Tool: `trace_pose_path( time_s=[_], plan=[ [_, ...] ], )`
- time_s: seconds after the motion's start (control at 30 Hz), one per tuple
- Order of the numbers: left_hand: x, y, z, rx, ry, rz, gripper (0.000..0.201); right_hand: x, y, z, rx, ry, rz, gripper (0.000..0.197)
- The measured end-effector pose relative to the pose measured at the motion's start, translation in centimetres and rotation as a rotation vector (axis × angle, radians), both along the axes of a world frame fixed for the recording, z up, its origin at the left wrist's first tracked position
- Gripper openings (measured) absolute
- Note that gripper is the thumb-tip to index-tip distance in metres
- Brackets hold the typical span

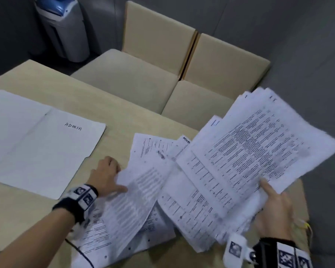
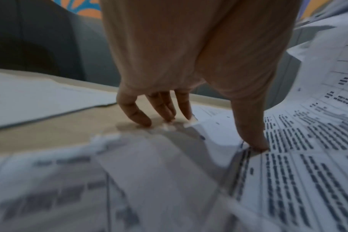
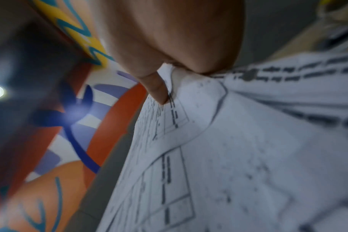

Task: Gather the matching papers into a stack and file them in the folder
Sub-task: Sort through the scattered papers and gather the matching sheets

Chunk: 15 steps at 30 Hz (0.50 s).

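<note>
An open white folder (image 1: 37,147) marked ADMIN lies flat at the left of the table. Printed sheets (image 1: 149,190) are strewn across the table's middle and front. My left hand (image 1: 112,175) rests at their left edge: in the left wrist view its thumb (image 2: 256,141) presses on a printed sheet, and its fingertips (image 2: 167,116) touch the table at the papers' edge. One blurred sheet (image 1: 128,209) lifts beside that hand. My right hand (image 1: 273,202) grips a thick fanned stack of papers (image 1: 259,147) raised at the right, thumb (image 3: 159,95) on top.
The beige table (image 1: 114,113) ends just beyond the papers. Two beige chairs (image 1: 133,78) (image 1: 220,70) stand behind it, with a grey and blue bin-like unit (image 1: 62,26) in the far left corner. A thin black cable (image 1: 81,252) crosses the table's front.
</note>
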State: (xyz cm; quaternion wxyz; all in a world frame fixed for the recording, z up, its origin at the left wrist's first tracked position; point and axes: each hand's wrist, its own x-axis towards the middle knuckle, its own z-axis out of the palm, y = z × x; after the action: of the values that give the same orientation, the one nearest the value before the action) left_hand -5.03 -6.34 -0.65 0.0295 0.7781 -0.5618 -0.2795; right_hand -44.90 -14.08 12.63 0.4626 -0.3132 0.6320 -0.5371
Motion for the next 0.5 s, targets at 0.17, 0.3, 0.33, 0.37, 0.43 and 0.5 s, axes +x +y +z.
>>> trace_pose_path(
  time_s=[0.17,0.3,0.33,0.37,0.43,0.5],
  plan=[
    [-2.7,1.2,-0.9,-0.002,0.001,0.052,0.077,1.5,2.7,-8.0,0.418,-0.215,0.06,0.037],
    [-3.6,0.7,0.4,0.151,-0.095,-0.115,0.037,4.0,2.3,-10.2,0.57,-0.25,0.206,0.032],
    [-3.7,0.6,0.7,0.148,-0.065,-0.138,0.028,4.7,1.7,-10.4,0.565,-0.224,0.235,0.038],
    [-3.9,0.5,0.8,0.139,-0.012,-0.147,0.024,5.3,1.1,-10.8,0.559,-0.197,0.257,0.047],
    [-4.2,0.3,1.0,0.13,0.107,-0.162,0.026,6.3,-0.2,-11.5,0.559,-0.175,0.308,0.066],
    [-4.3,0.2,1.2,0.132,0.174,-0.158,0.027,7.0,-0.9,-12.0,0.555,-0.1,0.308,0.055]
  ],
)
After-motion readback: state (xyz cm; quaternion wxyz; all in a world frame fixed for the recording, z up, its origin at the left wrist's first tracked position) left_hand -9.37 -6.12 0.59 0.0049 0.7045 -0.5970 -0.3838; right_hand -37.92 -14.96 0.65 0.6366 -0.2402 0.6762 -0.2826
